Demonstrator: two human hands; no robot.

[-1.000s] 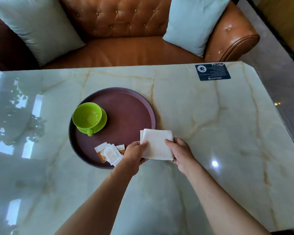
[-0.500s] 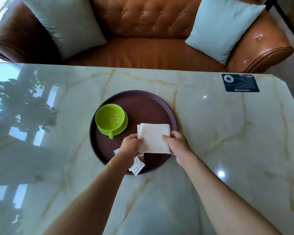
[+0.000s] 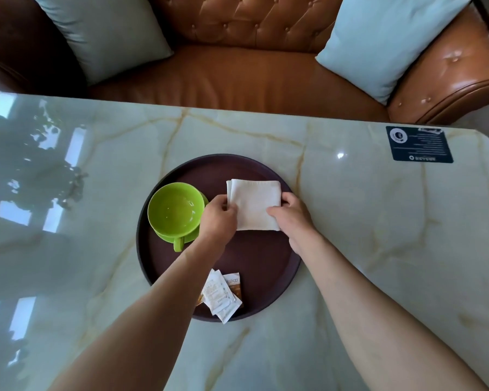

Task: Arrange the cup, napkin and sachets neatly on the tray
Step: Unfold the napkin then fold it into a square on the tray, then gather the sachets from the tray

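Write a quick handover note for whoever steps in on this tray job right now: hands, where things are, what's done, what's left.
Left hand: pinching the napkin's left edge.
Right hand: gripping its right edge.
Napkin: folded, over the tray's far right part, beside the cup; whether it rests on the tray cannot be told.
Cup: on its saucer at the tray's left, handle toward the person.
Sachets: loose overlapping pile at the near rim, one poking over the edge.
Done: everything is at the tray.
Left: release the napkin squarely, then straighten the sachets.
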